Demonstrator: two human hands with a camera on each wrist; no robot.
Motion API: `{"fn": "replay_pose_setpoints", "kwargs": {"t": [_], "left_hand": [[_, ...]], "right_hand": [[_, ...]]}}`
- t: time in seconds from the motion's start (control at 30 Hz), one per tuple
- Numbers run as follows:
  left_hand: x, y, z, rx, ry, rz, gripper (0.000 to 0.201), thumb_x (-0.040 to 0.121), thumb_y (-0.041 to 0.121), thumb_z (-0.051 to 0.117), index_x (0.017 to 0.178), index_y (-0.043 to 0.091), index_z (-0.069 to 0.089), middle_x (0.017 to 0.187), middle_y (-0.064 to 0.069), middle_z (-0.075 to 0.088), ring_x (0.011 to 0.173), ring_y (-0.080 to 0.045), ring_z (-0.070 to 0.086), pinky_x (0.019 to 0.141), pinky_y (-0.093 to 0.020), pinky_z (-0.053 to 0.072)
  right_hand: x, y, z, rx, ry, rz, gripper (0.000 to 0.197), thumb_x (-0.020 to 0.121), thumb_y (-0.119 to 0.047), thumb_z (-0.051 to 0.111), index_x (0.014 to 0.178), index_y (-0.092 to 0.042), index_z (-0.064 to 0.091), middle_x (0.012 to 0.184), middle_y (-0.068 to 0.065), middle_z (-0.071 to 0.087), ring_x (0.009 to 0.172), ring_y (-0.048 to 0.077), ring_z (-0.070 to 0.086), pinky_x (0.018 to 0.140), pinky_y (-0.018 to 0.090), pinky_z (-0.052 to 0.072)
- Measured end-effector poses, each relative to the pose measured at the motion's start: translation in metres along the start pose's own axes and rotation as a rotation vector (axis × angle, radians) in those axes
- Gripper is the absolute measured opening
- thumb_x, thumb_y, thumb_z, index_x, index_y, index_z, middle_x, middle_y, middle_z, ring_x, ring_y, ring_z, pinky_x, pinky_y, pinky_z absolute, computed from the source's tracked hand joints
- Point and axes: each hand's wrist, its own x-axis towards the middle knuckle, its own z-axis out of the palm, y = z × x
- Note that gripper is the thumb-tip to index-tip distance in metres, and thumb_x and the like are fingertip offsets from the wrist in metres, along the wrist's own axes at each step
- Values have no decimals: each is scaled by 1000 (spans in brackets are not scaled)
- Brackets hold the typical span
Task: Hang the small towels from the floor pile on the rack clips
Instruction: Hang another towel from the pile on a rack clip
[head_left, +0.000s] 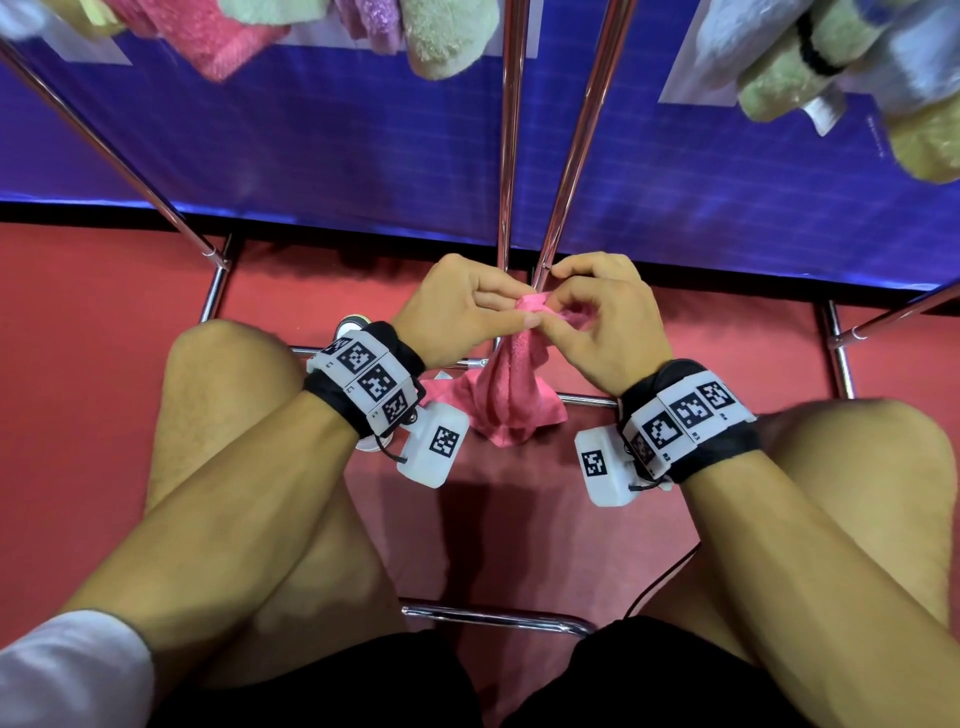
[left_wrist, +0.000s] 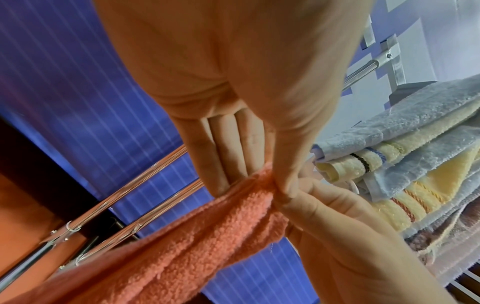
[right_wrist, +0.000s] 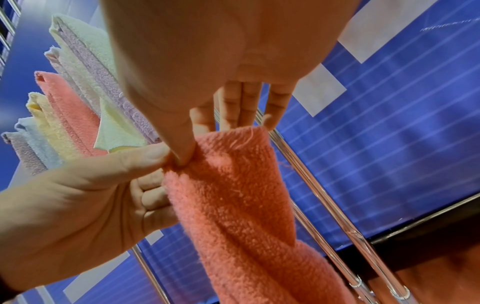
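Note:
A pink towel (head_left: 514, 395) hangs from both hands, low in front of the rack. Its lower end lies bunched on the red floor (head_left: 78, 364). My left hand (head_left: 522, 309) pinches the towel's upper edge between thumb and fingers. My right hand (head_left: 563, 312) pinches the same edge right beside it. In the left wrist view the left thumb presses the pink towel (left_wrist: 194, 236) against the fingers (left_wrist: 228, 160). In the right wrist view the right thumb pins the pink towel (right_wrist: 246, 205) next to the left hand (right_wrist: 78, 205). No clip shows in any view.
Chrome rack poles (head_left: 511, 156) rise just behind the hands, in front of a blue panel (head_left: 311, 156). Hung towels show above: pink (head_left: 218, 36), green (head_left: 447, 41), and a blue and yellow cluster (head_left: 831, 62). A rack base bar (head_left: 493, 618) lies between my bare knees.

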Motion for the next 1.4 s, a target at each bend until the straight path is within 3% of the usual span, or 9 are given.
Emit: {"fn": "replay_pose_setpoints", "kwargs": {"t": [0.23,0.43,0.57,0.7,0.8,0.97,1.1,1.23,1.4], "left_hand": [[1,2,-2,25,7,41,21,84,2,74,101,13,73,85,0,77,80,-8,71,75,-28,59],[0,-2,-7,29,42,77,17,83,14,73,99,19,76,91,-17,75,82,-21,67,87,-54,56],[0,-3,-9,30,90,71,17,80,18,74,96,21,75,91,-15,76,83,-22,68,87,-58,54],[2,-4,-11,38,152,86,16,77,27,75,93,30,76,88,-19,74,79,-20,65,84,-59,55],[4,-6,-12,41,177,114,17,75,34,74,92,32,75,86,-32,68,77,-21,59,82,-62,53],[5,-4,-12,-24,203,109,19,80,21,73,98,17,73,77,-24,65,75,-20,57,81,-52,55],[6,-3,-12,-50,243,127,15,81,18,71,95,17,72,77,-12,66,74,-19,58,81,-48,55],[7,-2,-13,-83,310,148,15,81,14,73,96,19,72,87,-10,74,81,-19,68,87,-52,57],[7,2,-9,-145,331,158,20,84,5,73,102,13,71,94,-6,75,89,-16,71,82,-31,57]], "right_hand": [[1,0,0,-18,32,-1,27,78,-44,74,76,-17,72,104,-2,66,104,21,56,87,19,37],[1,8,0,-164,-55,-24,32,78,-43,71,89,-13,76,111,7,65,109,30,55,95,27,37],[2,11,-2,-177,-66,-1,25,80,-39,72,85,-14,73,111,4,67,109,28,55,96,28,38],[2,8,-2,-64,-20,30,22,81,-40,70,77,-18,72,88,0,70,87,23,63,81,34,49],[2,6,-3,14,55,33,18,79,-32,77,75,-16,71,77,0,67,70,18,60,67,32,46],[5,-1,-4,231,132,111,27,72,-15,83,84,-17,58,68,4,59,58,18,49,56,28,45],[11,-2,-5,418,105,195,48,66,-13,88,95,-36,58,75,-5,63,66,15,57,65,26,51],[14,-6,-4,507,75,240,28,66,-16,88,82,-30,69,77,-4,70,70,13,59,69,37,52],[17,-12,-12,626,110,211,18,75,-17,80,85,-27,69,80,-11,70,77,7,63,76,28,52]]}}
